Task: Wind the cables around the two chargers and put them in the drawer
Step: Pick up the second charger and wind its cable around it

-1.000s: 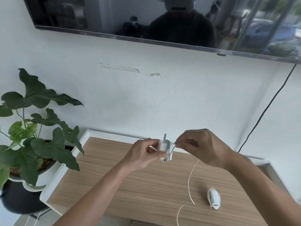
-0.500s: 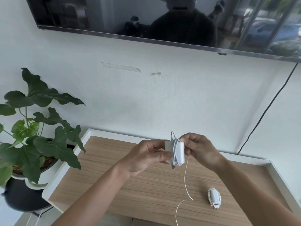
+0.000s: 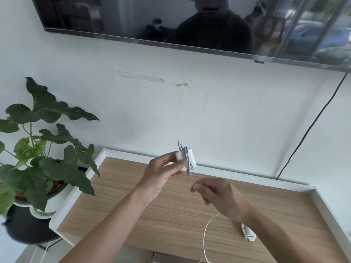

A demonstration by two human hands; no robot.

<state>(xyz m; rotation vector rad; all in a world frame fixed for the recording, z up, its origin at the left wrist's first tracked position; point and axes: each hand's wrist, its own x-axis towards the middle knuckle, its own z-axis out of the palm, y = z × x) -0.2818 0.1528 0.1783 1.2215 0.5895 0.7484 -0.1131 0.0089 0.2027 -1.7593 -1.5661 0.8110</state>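
Left hand [image 3: 161,175] grips the half-wound charger [image 3: 185,158] above the cabinet top [image 3: 171,215]. Right hand [image 3: 218,196] pinches its loose cable [image 3: 206,234] (other charger [image 3: 248,232] lies wound).

Charger [image 3: 185,158] held above the tabletop [image 3: 171,215] — second charger [image 3: 248,232] lies on it at right; plant [image 3: 43,158] stands left, screen [image 3: 190,25] above.
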